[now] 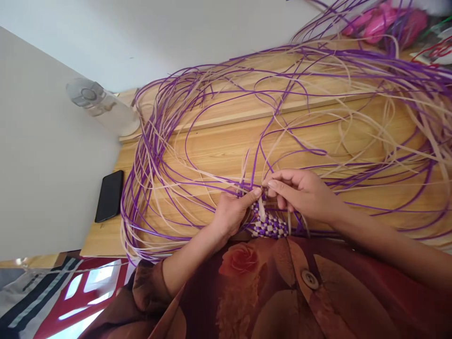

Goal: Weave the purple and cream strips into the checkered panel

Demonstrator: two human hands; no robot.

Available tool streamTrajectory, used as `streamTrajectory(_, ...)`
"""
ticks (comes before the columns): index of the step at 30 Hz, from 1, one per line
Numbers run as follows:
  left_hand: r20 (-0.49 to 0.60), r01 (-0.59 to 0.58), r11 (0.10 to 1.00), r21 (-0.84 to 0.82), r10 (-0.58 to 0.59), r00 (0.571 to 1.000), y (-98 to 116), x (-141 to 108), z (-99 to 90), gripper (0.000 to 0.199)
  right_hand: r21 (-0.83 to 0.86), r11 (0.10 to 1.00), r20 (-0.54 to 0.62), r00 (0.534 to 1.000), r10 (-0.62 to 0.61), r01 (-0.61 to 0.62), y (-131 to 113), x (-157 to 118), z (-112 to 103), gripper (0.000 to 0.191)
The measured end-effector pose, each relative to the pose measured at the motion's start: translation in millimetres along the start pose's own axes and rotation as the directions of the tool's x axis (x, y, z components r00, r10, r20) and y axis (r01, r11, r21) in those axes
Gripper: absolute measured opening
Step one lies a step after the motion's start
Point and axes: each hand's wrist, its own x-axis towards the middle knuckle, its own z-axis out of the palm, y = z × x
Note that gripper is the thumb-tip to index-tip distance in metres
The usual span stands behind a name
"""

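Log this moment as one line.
left hand: gripping woven piece | right hand: at its upper end, grip unclear | around: loose purple and pale strips on wooden table | black phone: beside strips

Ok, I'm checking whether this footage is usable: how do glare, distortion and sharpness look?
Head view: white, glare-like patches on the red surface at lower left; head view: the translucent container leans outward, probably wide-angle stretch; head view: the purple-and-pale weaving reads clearly, but detail between the left hand and right hand is soft.
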Motion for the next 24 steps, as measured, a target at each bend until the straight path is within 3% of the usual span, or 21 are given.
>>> streamTrajectory(5, 0.036, -0.031, 0.999, -0.022, 0.031, 0.999, -1, 0, -2.1, 0.034, -0.085, 0.996, 0.005, 1.000, 0.031, -0.030, -3, 12, 0, 0.029)
streamTrajectory(13, 0.063, -0.068, 0.995, -0.078, 0.073, 0.995, 0, 5, -2.8, 0.020, 0.182, 0.982, -0.028, 0.998, 0.054, -0.048, -9, 23, 7, 0.025)
streamTrajectory(16, 0.040, -0.029, 0.997, -0.072, 0.032, 0.999, -2, 5, -5.2, 0.021, 0.155, 0.988, -0.225, 0.974, 0.026, 0.010, -15, 47, -8, 0.021)
streamTrajectory(19, 0.009, -0.012, 0.999, -0.051, 0.013, 1.000, -3, 4, -6.7, 0.023, 0.162, 0.981, -0.526, 0.851, -0.002, 0.102, -25, 77, -36, 0.028)
streamTrajectory(21, -0.002, -0.017, 0.998, -0.052, 0.017, 1.000, -3, 4, -6.5, 0.024, 0.217, 0.955, -0.592, 0.805, -0.039, 0.205, -32, 90, -49, 0.029)
streamTrajectory(22, -0.007, -0.013, 0.998, -0.061, 0.013, 1.000, -2, 4, -6.1, 0.025, 0.260, 0.938, -0.566, 0.823, -0.042, 0.227, -34, 92, -52, 0.027)
streamTrajectory(24, -0.018, 0.014, 0.996, -0.091, -0.016, 1.000, -1, 3, -5.2, 0.028, 0.355, 0.920, -0.416, 0.909, -0.004, 0.166, -36, 87, -49, 0.024)
